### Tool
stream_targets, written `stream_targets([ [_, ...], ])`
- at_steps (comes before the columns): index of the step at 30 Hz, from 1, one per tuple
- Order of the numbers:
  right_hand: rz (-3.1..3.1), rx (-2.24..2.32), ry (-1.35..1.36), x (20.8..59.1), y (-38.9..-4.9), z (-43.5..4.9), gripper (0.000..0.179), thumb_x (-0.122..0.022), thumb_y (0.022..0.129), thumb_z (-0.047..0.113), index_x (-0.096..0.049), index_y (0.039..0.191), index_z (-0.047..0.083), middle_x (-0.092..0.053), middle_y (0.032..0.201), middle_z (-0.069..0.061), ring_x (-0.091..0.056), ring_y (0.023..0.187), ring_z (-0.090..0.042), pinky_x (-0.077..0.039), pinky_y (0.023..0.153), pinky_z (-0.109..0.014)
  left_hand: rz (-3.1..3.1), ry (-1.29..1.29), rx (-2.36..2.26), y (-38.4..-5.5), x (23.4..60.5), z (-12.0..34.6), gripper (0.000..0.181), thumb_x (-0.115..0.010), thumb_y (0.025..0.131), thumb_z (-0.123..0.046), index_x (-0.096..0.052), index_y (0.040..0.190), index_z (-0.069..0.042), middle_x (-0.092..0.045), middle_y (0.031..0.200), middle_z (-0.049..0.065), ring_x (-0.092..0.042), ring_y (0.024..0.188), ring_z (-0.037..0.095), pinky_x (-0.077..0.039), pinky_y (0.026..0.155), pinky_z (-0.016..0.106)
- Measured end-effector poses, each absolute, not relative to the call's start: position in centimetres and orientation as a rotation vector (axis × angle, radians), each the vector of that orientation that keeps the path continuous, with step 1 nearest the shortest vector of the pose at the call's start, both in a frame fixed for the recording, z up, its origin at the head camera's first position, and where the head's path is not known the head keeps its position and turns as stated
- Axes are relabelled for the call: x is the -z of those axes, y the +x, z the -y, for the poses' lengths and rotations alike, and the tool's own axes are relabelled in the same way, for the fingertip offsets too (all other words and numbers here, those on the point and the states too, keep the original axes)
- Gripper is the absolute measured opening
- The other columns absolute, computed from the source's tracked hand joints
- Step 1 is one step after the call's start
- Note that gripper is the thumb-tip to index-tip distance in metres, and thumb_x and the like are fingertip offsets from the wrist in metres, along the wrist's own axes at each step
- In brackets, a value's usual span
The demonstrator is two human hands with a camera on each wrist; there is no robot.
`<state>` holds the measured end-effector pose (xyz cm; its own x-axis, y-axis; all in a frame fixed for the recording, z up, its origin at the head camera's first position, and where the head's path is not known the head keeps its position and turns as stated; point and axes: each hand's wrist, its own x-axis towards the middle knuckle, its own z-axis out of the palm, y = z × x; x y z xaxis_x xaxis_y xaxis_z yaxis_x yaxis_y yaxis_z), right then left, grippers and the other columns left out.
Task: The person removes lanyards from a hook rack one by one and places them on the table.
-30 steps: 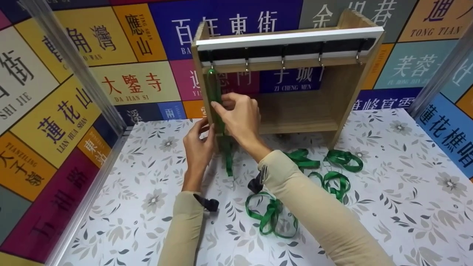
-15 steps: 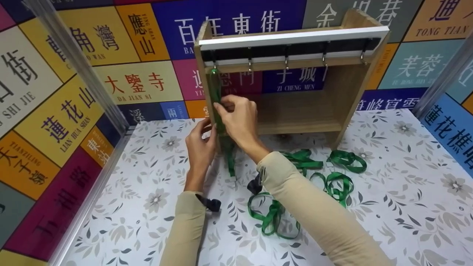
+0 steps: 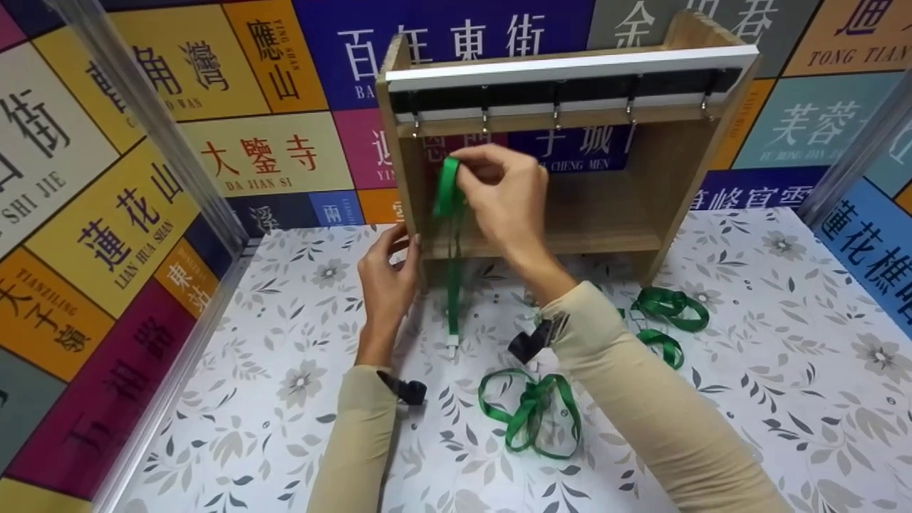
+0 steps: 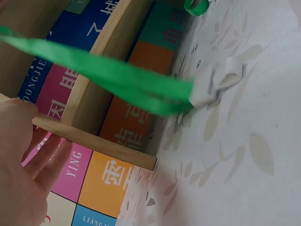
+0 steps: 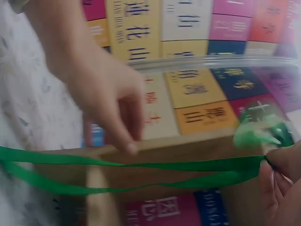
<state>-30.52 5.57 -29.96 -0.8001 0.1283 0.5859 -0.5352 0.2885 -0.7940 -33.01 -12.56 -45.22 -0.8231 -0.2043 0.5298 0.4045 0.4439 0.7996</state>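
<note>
My right hand point(image 3: 507, 196) pinches a green lanyard point(image 3: 447, 189) between thumb and fingers, in front of the left part of a wooden rack point(image 3: 695, 153). The strap hangs down in a narrow loop, its white clip point(image 3: 452, 342) low over the table. Above and left of it, the leftmost hook point(image 3: 416, 127) carries nothing. My left hand point(image 3: 388, 278) grips the lower front edge of the rack's left side panel; in the left wrist view the thumb and fingers lie on either side of that panel point(image 4: 94, 140). A bunched part of the lanyard point(image 5: 263, 134) shows beside the right fingers in the right wrist view.
More green lanyards lie coiled on the floral tablecloth: one coil point(image 3: 531, 417) near the front, another coil point(image 3: 672, 310) at the right, others partly behind my right forearm. Several metal hooks line the rack's black strip point(image 3: 595, 91). Walls with street-name signs point(image 3: 260, 164) stand behind and left.
The lanyard has come off the leftmost hook. My right hand has moved right and slightly up with it, and the strap now hangs from my fingers. The left hand stays on the panel.
</note>
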Motion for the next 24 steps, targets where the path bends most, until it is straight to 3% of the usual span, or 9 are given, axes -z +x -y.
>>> stream_targets([
  [11, 2.004, -1.562, 0.542, 26.6, -30.4, -7.0, 0.009, -0.083, 0.096, 0.009, -0.086, 0.104, 0.007, -0.085, 0.104, -0.008, -0.080, 0.091, -0.012, -0.065, 0.086, -0.024, 2.100, -0.185, 1.410, -33.1, 45.5, 12.9, 0.037, -0.074, 0.105, -0.028, -0.073, 0.138, -0.012, -0.078, 0.133, 0.008, -0.079, 0.113, 0.023, -0.069, 0.089, 0.042],
  [24, 2.289, -1.596, 1.033, 29.4, -29.4, -9.9, 0.014, -0.081, 0.097, 0.011, -0.084, 0.111, 0.011, -0.084, 0.105, -0.004, -0.081, 0.090, -0.018, -0.067, 0.086, -0.030, 2.096, -0.188, 1.389, -33.3, 45.3, 12.5, 0.034, -0.076, 0.104, -0.022, -0.074, 0.136, -0.012, -0.079, 0.130, 0.008, -0.080, 0.109, 0.020, -0.068, 0.084, 0.032],
])
